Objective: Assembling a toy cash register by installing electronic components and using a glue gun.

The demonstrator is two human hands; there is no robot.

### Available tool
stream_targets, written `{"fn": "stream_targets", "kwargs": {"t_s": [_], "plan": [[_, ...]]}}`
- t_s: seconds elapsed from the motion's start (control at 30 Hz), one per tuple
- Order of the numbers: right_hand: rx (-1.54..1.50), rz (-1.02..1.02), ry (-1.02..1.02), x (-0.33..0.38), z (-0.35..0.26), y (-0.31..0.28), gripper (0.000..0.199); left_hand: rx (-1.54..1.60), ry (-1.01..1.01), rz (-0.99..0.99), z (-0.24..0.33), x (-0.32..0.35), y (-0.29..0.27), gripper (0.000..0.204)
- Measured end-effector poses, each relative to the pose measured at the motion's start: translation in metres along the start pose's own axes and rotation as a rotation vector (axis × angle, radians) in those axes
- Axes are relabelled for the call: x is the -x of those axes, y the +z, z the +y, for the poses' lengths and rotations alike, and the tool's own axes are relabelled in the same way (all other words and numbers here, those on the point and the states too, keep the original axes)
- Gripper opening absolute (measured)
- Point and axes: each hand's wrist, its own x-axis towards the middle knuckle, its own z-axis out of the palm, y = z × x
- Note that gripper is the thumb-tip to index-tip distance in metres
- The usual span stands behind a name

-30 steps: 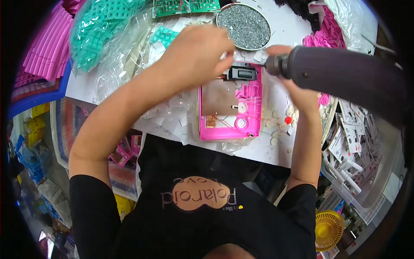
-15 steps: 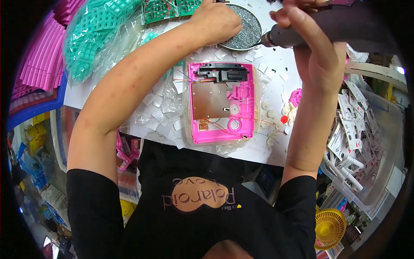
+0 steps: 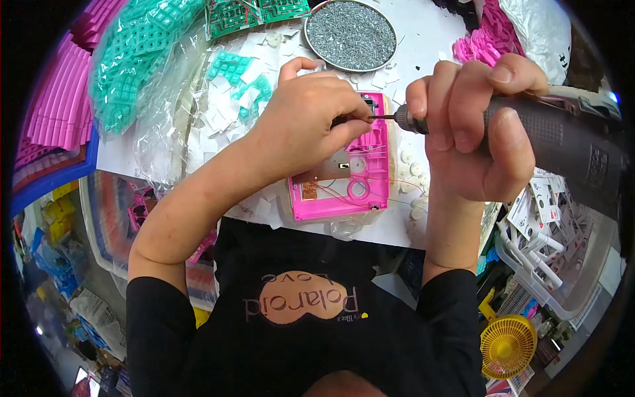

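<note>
Item: open pink plastic casing (image 3: 360, 178), rectangular, lying flat near the front edge of the white table (image 3: 423, 46), thin red wires and a copper-coloured board showing inside. Judged light, stiff but brittle, its wires fragile; best steadied by the rim walls, not the innards.

Left hand (image 3: 307, 122): resting over the casing's far end, fingertips pinching closed on a small dark screw at the bit tip.

Right hand (image 3: 473, 122): wrapping fully around a grey cylindrical electric screwdriver (image 3: 549, 142), holding it level, bit pointing at the left fingertips. The tool is looking heavy, with a firm barrel to grasp.

Nearby: round metal dish of silver screws (image 3: 350, 34) at the far edge; green circuit boards (image 3: 254, 13) beside it; teal keypad sheets in clear bags (image 3: 132, 73) toward the far left corner.
</note>
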Motion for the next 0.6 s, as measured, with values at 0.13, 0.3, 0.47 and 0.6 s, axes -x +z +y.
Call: {"fn": "stream_targets", "kwargs": {"t_s": [0.13,0.3,0.47,0.6], "plan": [[-0.06,0.156,0.029,-0.003,0.001,0.022,0.035,-0.027,-0.003,-0.008,0.0,-0.003,-0.003,0.014],[-0.017,0.09,0.018,-0.003,0.008,0.011,0.034,-0.298,0.086,0.037,0.006,-0.008,-0.002,0.013],[0.129,0.33,0.012,0.007,0.025,0.005,0.027,-0.4,-0.028,0.086,-0.002,0.004,0.014,0.031],[0.138,0.379,0.023,0.009,0.041,-0.006,0.022,-0.435,-0.043,0.039,-0.003,0.008,0.016,0.03]]}}
